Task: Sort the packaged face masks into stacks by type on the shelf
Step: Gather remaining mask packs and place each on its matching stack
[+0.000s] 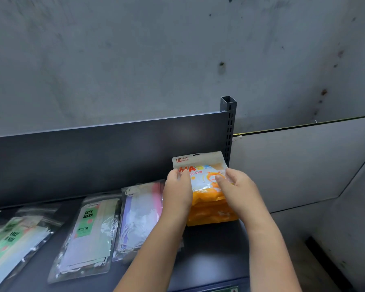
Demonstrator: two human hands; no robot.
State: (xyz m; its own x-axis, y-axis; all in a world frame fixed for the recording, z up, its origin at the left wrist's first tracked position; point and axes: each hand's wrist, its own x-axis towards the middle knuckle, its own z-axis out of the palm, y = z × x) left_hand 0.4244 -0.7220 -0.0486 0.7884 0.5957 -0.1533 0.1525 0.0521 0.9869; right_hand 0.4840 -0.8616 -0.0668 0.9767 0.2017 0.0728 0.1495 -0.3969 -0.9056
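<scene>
Squaring up a pile at the right end of the shelf (209, 249), a person is gripping an orange cartoon-printed mask pack (198, 163) with both hands, just in front of the dark back panel (93, 154) and beside the slotted upright post (229, 123). The pack is standing tilted back, its lower part sitting on or among what look like further orange packs (211, 213) piled beneath it; how many there are cannot be told.

The sorting is looking well under way but not finished. A clear pack of pastel masks (139, 207) is lying just left of the orange pile, and a green-labelled "FACE MASK" pack (89, 228) is lying beside that. More green-labelled packs (9, 245) are overlapping loosely at the far left edge, blurred, and are apparently waiting to be gathered into one pile with their match.

The left hand (177, 188) is curling round the pack's left edge, its fingers bending over the front near the red lettering. The right hand (236, 188) is pinching the right edge, with the thumb pressing on the printed front and the other fingers wrapping behind, mostly out of sight. Neither hand is spreading wide; both are holding the same pack, and nothing else is in either one.
</scene>
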